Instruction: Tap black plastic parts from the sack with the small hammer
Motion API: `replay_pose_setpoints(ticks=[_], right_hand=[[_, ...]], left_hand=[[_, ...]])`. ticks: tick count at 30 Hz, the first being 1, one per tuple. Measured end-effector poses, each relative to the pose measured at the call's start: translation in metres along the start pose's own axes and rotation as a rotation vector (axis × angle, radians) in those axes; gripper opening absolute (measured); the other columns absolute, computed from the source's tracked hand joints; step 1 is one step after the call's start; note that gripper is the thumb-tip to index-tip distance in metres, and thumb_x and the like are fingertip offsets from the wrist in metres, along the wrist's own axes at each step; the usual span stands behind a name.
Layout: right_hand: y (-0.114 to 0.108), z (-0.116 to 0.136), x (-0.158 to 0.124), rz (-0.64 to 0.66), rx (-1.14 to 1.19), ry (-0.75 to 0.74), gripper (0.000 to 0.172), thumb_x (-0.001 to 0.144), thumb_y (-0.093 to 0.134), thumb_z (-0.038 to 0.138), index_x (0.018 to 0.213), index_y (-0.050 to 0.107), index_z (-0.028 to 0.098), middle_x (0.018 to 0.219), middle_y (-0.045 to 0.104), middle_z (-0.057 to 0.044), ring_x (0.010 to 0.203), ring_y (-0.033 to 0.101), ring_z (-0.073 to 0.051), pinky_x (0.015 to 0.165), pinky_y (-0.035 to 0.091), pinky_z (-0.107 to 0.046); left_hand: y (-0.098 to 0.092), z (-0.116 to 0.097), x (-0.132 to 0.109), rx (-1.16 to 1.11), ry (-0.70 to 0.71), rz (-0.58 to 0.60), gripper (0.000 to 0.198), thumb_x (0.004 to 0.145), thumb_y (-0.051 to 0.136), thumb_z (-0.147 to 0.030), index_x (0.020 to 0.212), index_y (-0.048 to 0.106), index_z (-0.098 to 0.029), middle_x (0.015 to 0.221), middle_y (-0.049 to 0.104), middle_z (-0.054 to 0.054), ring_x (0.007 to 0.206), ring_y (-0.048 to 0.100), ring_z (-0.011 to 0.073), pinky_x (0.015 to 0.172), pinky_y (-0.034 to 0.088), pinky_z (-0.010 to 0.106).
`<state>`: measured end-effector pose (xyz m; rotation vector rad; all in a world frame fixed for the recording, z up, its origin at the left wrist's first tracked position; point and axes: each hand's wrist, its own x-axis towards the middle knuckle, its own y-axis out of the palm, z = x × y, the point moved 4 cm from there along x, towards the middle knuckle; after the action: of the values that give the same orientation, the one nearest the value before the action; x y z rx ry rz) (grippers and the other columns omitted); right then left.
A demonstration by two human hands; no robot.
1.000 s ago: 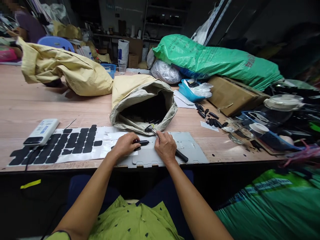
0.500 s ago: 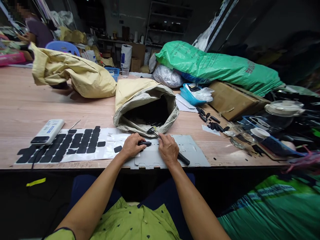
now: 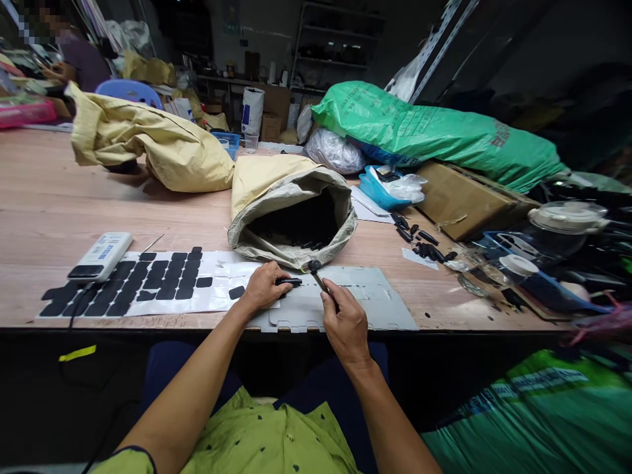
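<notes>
My left hand [image 3: 265, 286] is closed on a small black cylindrical part [image 3: 288, 281], pinned low over the grey board [image 3: 375, 289]. In my right hand [image 3: 345, 320] is a hammer [image 3: 316, 273], its fingers wrapped round the handle and its dark head raised just right of the black part. The hammer's lower handle is hidden by my palm. Just beyond both hands lies an open sack [image 3: 291, 253], its mouth facing me, with dark pieces inside. Left of my left hand, a white sheet [image 3: 224, 268] carries rows of black rounded stickers [image 3: 158, 275].
A white device with a cable [image 3: 101, 257] rests on the stickers. Loose black parts [image 3: 427, 250] lie to the right, near a cardboard box [image 3: 451, 197] and a lidded clear jar [image 3: 563, 224]. Another tan sack [image 3: 162, 148] lies at left; a person [image 3: 83, 62] sits beyond it.
My right hand has turned and shifted slightly right and nearer me, with the hammer now more upright. The left hand still holds the black part in place. The view has shifted slightly.
</notes>
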<state>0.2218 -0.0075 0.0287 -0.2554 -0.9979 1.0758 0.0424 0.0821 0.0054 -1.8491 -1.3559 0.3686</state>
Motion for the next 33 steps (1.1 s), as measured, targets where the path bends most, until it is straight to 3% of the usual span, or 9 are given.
replay_pose_setpoints(ticks=[6, 12, 17, 20, 26, 33], right_hand=[[0.009, -0.002, -0.012, 0.126, -0.069, 0.032, 0.031, 0.095, 0.046, 0.025, 0.118, 0.066, 0.022, 0.108, 0.071, -0.007, 0.097, 0.067, -0.020, 0.085, 0.052, -0.032], [0.008, 0.008, -0.007, 0.088, -0.006, 0.001, 0.032, 0.096, 0.044, 0.026, 0.121, 0.064, 0.021, 0.107, 0.070, -0.007, 0.101, 0.065, -0.019, 0.087, 0.051, -0.031], [0.018, 0.010, -0.010, 0.190, -0.039, 0.003, 0.032, 0.095, 0.045, 0.026, 0.119, 0.065, 0.022, 0.104, 0.070, -0.006, 0.095, 0.066, -0.018, 0.083, 0.051, -0.029], [0.018, 0.007, -0.004, 0.176, -0.067, 0.032, 0.032, 0.094, 0.046, 0.027, 0.119, 0.066, 0.024, 0.103, 0.070, -0.005, 0.092, 0.065, -0.018, 0.081, 0.050, -0.029], [0.013, -0.013, 0.034, 0.027, -0.233, 0.005, 0.030, 0.091, 0.050, 0.024, 0.115, 0.069, 0.023, 0.097, 0.069, -0.006, 0.091, 0.060, -0.020, 0.080, 0.044, -0.031], [0.035, -0.045, 0.041, 0.078, -0.427, 0.039, 0.028, 0.088, 0.054, 0.018, 0.110, 0.070, 0.022, 0.089, 0.064, -0.005, 0.081, 0.049, -0.019, 0.072, 0.034, -0.030]], left_hand=[[-0.001, -0.001, 0.000, -0.012, 0.011, -0.009, 0.015, 0.081, 0.071, -0.028, 0.093, 0.078, -0.023, 0.077, 0.055, 0.001, 0.081, 0.053, 0.0175, 0.073, 0.041, 0.029], [0.000, 0.000, 0.000, 0.000, -0.006, 0.009, 0.016, 0.079, 0.072, -0.025, 0.094, 0.077, -0.023, 0.080, 0.056, 0.001, 0.082, 0.054, 0.0175, 0.075, 0.042, 0.029], [-0.002, -0.002, 0.000, -0.009, -0.015, 0.025, 0.010, 0.078, 0.070, -0.023, 0.087, 0.076, -0.023, 0.078, 0.055, 0.001, 0.081, 0.054, 0.0172, 0.075, 0.042, 0.029], [-0.002, -0.002, -0.001, -0.024, -0.022, 0.017, 0.013, 0.078, 0.070, -0.023, 0.090, 0.077, -0.024, 0.077, 0.055, 0.001, 0.083, 0.054, 0.0180, 0.075, 0.043, 0.029], [-0.002, -0.001, -0.001, -0.023, -0.055, 0.016, 0.017, 0.077, 0.069, -0.025, 0.092, 0.076, -0.022, 0.081, 0.059, 0.001, 0.084, 0.056, 0.0187, 0.075, 0.043, 0.030], [-0.004, -0.002, -0.001, -0.073, -0.079, 0.018, 0.016, 0.073, 0.070, -0.021, 0.089, 0.072, -0.020, 0.085, 0.062, 0.001, 0.085, 0.057, 0.0185, 0.076, 0.043, 0.030]])
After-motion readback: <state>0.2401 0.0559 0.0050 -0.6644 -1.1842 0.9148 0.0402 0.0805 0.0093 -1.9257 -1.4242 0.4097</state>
